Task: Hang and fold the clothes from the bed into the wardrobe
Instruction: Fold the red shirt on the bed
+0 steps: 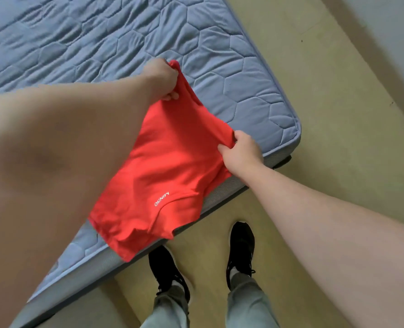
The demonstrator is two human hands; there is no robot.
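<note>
A red T-shirt [170,166] with a small white logo hangs stretched over the near corner of the blue quilted mattress [101,39]. My left hand [164,80] grips one end of it, farther over the bed. Closer to me, by the mattress edge, my right hand [240,151] pinches the other end. The shirt's lower part droops over the mattress side toward the floor. No wardrobe is in view.
The mattress corner [293,129] juts to the right, with yellowish floor [326,114] around it. My feet in black shoes [241,247] stand close to the bed's edge. A grey wall [385,24] runs along the upper right.
</note>
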